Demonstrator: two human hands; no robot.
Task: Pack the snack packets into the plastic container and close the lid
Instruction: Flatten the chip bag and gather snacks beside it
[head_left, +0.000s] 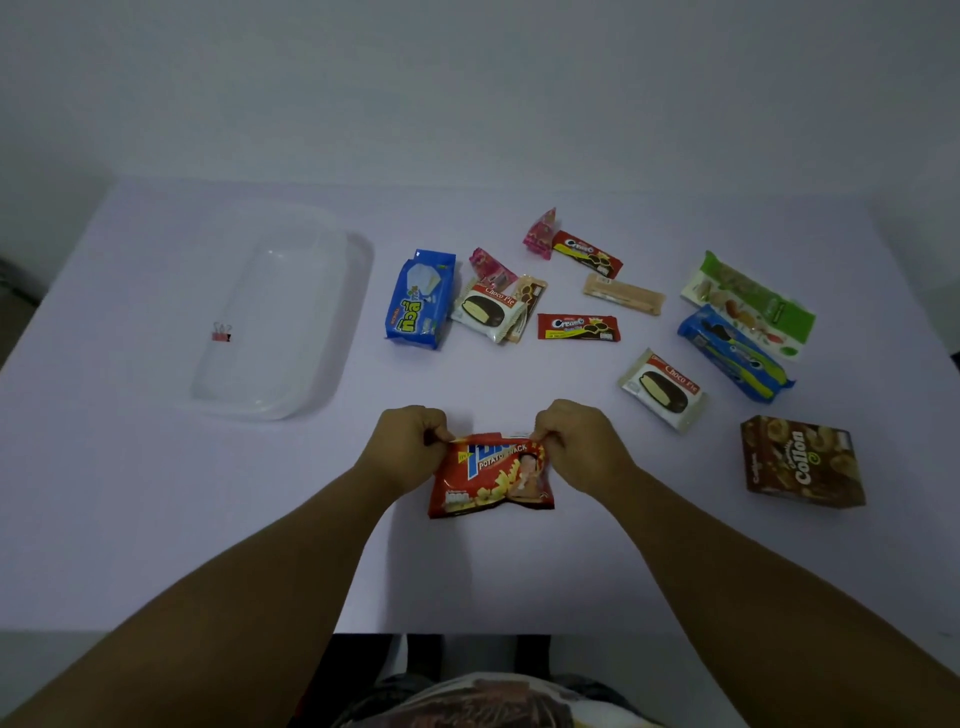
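A person's left hand (410, 447) and right hand (576, 441) each pinch a top corner of a red potato snack bag (491, 480) near the table's (156, 519) front edge. A clear plastic container (280, 312) sits far left; other snack packets (579, 327) lie scattered behind.

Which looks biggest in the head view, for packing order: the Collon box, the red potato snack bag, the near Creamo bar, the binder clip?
Collon box and potato snack bag: look alike, unranked.
Creamo bar.
Binder clip.
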